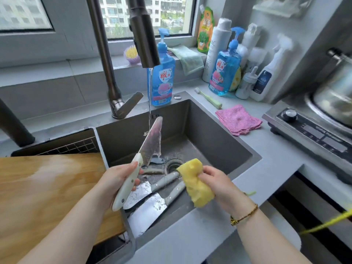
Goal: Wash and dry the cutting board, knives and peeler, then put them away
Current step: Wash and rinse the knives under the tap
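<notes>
Knife (145,153) with a white handle tilts tip-up under a thin stream of water (150,96) from the tap (142,35), over the middle of the sink (219,141) — the left hand (118,180) is curled round its handle, thumb on top. The right hand (215,185), just to the right and clear of the blade, squeezes a yellow sponge (196,183) in closed fingers. On the sink floor, two more knives (150,202) lie flat toward the near edge, next to the drain (172,165); the peeler cannot be made out with certainty. The wooden cutting board (47,191) lies to the left of the sink, over a wire rack (76,147), its surface looking wet.

Rinsing appears to be the step in hand. Doing it well would likely mean turning the blade so water runs down both faces, pointing the edge away from the sponge hand, and gripping firmly, since a wet handle may slip. Any further wipe is best drawn from the spine outward — never along the edge toward the fingers. A pink cloth (238,120) on the counter (276,159) to the right looks handy for drying.
</notes>
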